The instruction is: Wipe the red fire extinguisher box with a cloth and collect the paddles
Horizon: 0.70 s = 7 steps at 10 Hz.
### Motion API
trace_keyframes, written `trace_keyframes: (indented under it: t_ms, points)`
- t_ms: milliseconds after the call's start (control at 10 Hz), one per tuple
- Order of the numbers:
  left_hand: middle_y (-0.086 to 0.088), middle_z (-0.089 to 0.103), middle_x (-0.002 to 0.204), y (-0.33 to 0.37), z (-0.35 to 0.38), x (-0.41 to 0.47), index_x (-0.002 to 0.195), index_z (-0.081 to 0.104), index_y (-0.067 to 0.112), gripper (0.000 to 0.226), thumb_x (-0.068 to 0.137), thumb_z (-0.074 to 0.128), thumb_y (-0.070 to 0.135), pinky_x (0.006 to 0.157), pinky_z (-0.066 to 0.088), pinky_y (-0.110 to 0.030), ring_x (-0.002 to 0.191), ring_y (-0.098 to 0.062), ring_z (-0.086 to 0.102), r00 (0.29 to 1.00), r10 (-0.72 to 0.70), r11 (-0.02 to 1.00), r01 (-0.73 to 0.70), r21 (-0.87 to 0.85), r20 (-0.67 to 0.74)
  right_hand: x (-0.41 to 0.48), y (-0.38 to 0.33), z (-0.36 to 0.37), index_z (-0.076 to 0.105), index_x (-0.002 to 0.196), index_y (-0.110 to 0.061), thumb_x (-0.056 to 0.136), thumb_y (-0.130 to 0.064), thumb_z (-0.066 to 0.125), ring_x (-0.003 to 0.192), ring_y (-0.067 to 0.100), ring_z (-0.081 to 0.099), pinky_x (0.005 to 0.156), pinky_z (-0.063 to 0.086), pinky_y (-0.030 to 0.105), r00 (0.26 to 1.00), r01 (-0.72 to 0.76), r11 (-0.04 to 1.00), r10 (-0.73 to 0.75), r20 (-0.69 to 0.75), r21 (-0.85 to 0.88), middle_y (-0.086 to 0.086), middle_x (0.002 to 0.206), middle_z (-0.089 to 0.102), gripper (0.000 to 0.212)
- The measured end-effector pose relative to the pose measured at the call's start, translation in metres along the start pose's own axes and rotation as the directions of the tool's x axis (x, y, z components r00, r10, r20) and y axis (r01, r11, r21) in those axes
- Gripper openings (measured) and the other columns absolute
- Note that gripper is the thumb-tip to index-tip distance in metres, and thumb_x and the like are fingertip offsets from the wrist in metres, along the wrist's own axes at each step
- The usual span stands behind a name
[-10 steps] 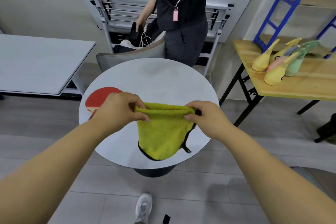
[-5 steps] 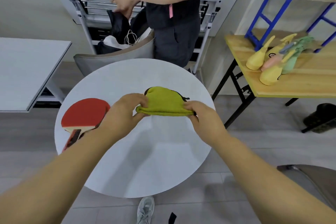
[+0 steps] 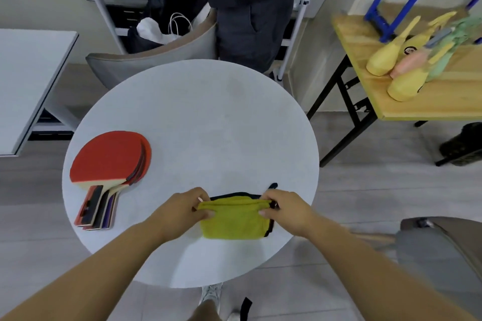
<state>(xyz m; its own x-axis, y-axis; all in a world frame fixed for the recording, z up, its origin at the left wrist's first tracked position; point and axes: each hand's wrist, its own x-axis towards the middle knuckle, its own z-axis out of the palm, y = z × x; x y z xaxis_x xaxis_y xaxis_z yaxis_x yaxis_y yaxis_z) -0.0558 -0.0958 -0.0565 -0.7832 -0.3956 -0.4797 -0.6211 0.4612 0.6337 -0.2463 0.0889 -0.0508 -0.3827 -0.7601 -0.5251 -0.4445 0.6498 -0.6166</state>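
Note:
A yellow-green cloth [image 3: 233, 220] with a black edge lies folded on the near part of the round white table [image 3: 198, 117]. My left hand [image 3: 180, 210] pinches its upper left corner and my right hand [image 3: 285, 207] pinches its upper right corner. A stack of red table-tennis paddles [image 3: 109, 164] lies on the table's left side, handles pointing toward me. No red fire extinguisher box is in view.
A person [image 3: 247, 2] stands behind the table beside a grey chair [image 3: 156, 57] holding bags. A wooden table [image 3: 417, 81] with pastel paddle-shaped items stands at right, a grey table [image 3: 26, 73] at left, another chair [image 3: 440, 247] at lower right.
The cloth was held hanging, then folded over, and now lies folded flat on the table nearer to me. The view tilted down, showing the whole paddle stack.

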Motion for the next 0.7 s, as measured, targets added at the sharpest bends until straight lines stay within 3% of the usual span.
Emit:
trace_keyframes:
  t_ms: [200,300,400,500,600,700]
  points:
    - [0.002,0.063,0.080,-0.012,0.003,0.031,0.090,0.057,0.026,0.016,0.083,0.065,0.038,0.059,0.040,-0.021,0.074,-0.012,0.058,0.996,-0.089,0.995,0.090,0.051,-0.019,0.034,-0.001,0.009,0.058,0.110,-0.022,0.090,-0.030,0.061,0.092,0.016,0.055,0.077,0.046,0.028,0.987,-0.115,0.993,0.112,-0.115,-0.018,0.001,0.107,0.058,0.021]
    - [0.004,0.059,0.083,-0.012,0.001,0.042,0.089,0.056,0.025,0.022,0.080,0.069,0.039,0.062,0.039,-0.021,0.079,-0.014,0.056,0.996,-0.091,0.988,0.092,0.125,-0.015,0.042,-0.003,0.014,0.055,0.117,-0.022,0.091,-0.033,0.058,0.102,0.017,0.054,0.085,0.047,0.031,0.978,-0.188,0.976,0.174,-0.118,-0.112,0.000,0.115,0.055,0.029]
    - [0.003,0.059,0.094,-0.011,-0.007,0.052,0.088,0.056,0.027,0.023,0.077,0.071,0.040,0.073,0.046,-0.026,0.086,-0.014,0.057,0.998,-0.063,0.985,0.058,0.161,0.025,0.043,-0.003,0.012,0.054,0.120,-0.022,0.092,-0.035,0.058,0.104,0.017,0.054,0.087,0.048,0.032,0.968,-0.211,0.973,0.195,-0.157,-0.095,-0.002,0.115,0.054,0.031]
    - [0.009,0.060,0.094,-0.002,-0.021,0.060,0.084,0.057,0.031,0.020,0.076,0.070,0.044,0.082,0.049,-0.031,0.089,-0.011,0.058,0.999,-0.033,0.990,0.032,0.138,0.008,0.034,-0.004,-0.001,0.057,0.116,-0.022,0.091,-0.034,0.059,0.096,0.013,0.055,0.081,0.048,0.028,0.958,-0.221,0.975,0.222,-0.182,0.026,-0.004,0.111,0.056,0.028]
    - [0.010,0.061,0.092,0.021,-0.033,0.074,0.086,0.061,0.026,0.020,0.078,0.069,0.043,0.080,0.050,-0.031,0.087,-0.010,0.059,1.000,0.008,0.992,-0.005,0.125,-0.020,0.018,-0.001,-0.022,0.060,0.113,-0.021,0.091,-0.033,0.059,0.090,0.011,0.055,0.070,0.045,0.021,0.951,-0.224,0.970,0.238,-0.198,0.092,-0.008,0.102,0.055,0.025]
    - [0.007,0.061,0.095,0.058,-0.039,0.084,0.089,0.061,0.024,0.019,0.082,0.066,0.040,0.080,0.050,-0.031,0.089,-0.013,0.059,0.995,0.096,0.963,-0.097,0.251,0.017,-0.004,0.009,-0.040,0.059,0.113,-0.021,0.091,-0.034,0.060,0.093,0.013,0.056,0.075,0.047,0.025,0.931,-0.232,0.963,0.260,-0.256,0.135,-0.007,0.100,0.055,0.026]
